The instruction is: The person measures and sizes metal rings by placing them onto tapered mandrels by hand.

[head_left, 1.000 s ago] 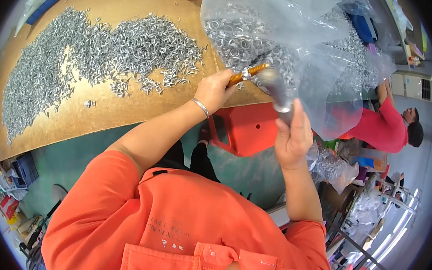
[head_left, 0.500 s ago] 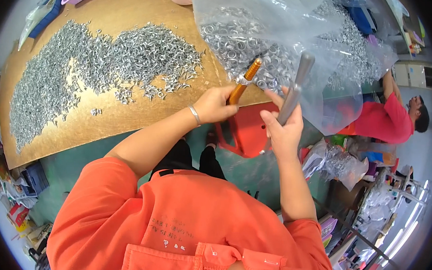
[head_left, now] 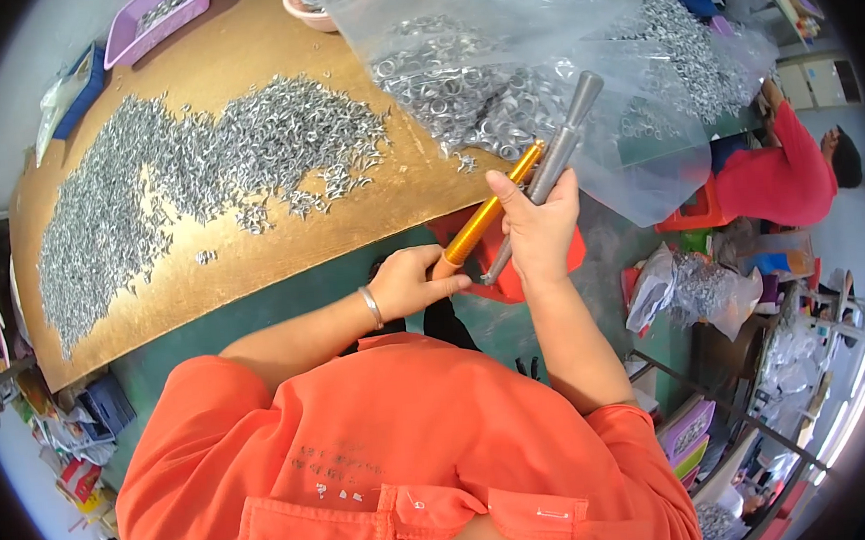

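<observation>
My left hand (head_left: 408, 284) is closed round the lower end of a gold, ridged, tapered rod that looks like a ring mandrel (head_left: 486, 216). It points up and to the right above the table's near edge. My right hand (head_left: 543, 237) grips a grey metal rod (head_left: 562, 146) with a thicker upper end, its thumb laid along it. The two rods lean side by side, close together; whether they touch I cannot tell. Beyond them, silvery rings (head_left: 512, 119) lie in and under a clear plastic bag (head_left: 579, 69). To the left spreads a heap of small curved metal pieces (head_left: 283, 145).
The brown table (head_left: 339, 226) runs across the far side. At its back stand a purple basket (head_left: 135, 35), a pink bowl (head_left: 309, 16) and a blue tray (head_left: 79, 94). Below is a red stool (head_left: 562, 251). A co-worker in red (head_left: 782, 170) sits at the right.
The gold mandrel and grey rod have come together. My left hand has moved down and nearer me; a silver ring seen on the mandrel before no longer shows. The view has shifted.
</observation>
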### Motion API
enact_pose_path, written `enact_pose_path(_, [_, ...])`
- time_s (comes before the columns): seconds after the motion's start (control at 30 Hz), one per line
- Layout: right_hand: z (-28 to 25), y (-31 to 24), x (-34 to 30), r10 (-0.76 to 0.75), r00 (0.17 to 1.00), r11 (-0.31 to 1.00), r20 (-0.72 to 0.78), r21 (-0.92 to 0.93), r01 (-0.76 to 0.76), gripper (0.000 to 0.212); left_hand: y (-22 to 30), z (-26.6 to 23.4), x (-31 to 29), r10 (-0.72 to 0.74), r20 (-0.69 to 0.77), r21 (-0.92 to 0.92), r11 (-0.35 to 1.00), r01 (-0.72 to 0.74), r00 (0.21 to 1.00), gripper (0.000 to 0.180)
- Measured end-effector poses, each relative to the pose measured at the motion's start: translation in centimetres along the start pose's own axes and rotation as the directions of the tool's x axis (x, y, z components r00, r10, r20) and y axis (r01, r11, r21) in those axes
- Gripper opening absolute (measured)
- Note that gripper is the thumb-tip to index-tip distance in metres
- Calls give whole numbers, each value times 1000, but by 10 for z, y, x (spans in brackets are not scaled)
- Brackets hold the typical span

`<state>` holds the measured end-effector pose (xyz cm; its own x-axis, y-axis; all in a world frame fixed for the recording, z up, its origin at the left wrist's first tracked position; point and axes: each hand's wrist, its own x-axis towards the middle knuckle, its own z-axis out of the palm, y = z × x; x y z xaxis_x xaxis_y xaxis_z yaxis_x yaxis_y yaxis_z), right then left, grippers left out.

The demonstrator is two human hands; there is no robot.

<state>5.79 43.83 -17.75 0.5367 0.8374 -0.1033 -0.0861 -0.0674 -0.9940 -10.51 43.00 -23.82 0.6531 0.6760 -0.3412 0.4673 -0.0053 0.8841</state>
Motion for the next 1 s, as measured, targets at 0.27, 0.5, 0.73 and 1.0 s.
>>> enact_pose_path(0.27, [-1,8,5,13,999,995,-50,97,-8,34,16,-3,-11,244,-329,239,956,-169,912,20])
enact_pose_path(0.5, [-31,-9,-13,66,972,997,227,-52,-56,23,25,-22,-23,-98,95,-434,891,130,991,22])
enact_pose_path(0.73, [-79,-24,-23,-164,879,831,448,-417,368,37,30,-28,-48,19,239,-738,653,169,971,23])
enact_pose_path(1.0, [-105,-51,-7,-364,900,930,239,45,364,34,49,-4,-71,16,106,-665,745,59,994,24])
